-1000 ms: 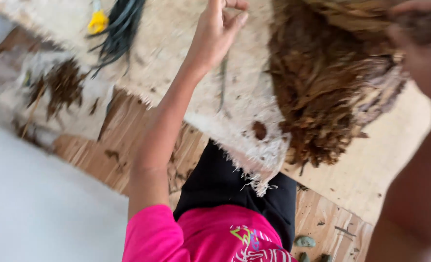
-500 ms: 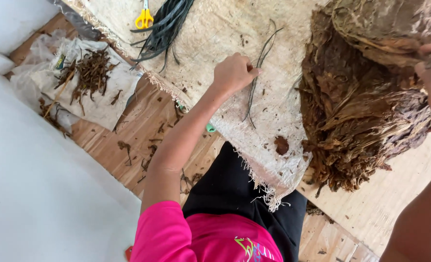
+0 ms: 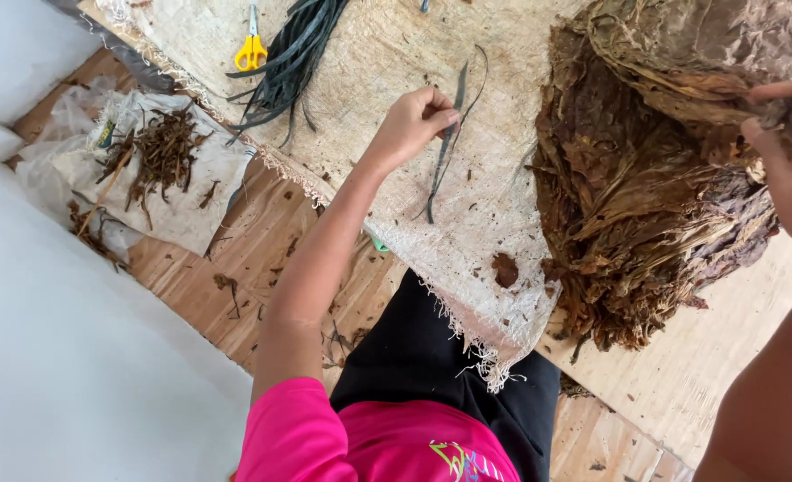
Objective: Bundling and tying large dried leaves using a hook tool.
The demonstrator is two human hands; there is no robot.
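Note:
My left hand [image 3: 416,123] pinches a thin dark green strip [image 3: 445,152] that lies on a pale woven mat [image 3: 387,54] spread over my lap. At the right, my right hand [image 3: 788,152] grips the top of a big pile of dried brown leaves [image 3: 655,170] resting on the mat. A bundle of dark strips [image 3: 293,58] lies farther up the mat, apart from both hands.
Yellow-handled scissors [image 3: 251,46] lie beside the bundle of strips. On the wooden floor [image 3: 253,259] at the left, a white sheet [image 3: 177,178] carries a heap of brown stems [image 3: 159,152]. A white wall [image 3: 66,375] fills the lower left. Leaf scraps dot the floor.
The view has shifted, bringing the scissors, the strips and the sheet of stems further into view. My left hand has come down the mat and closed on a single dark strip.

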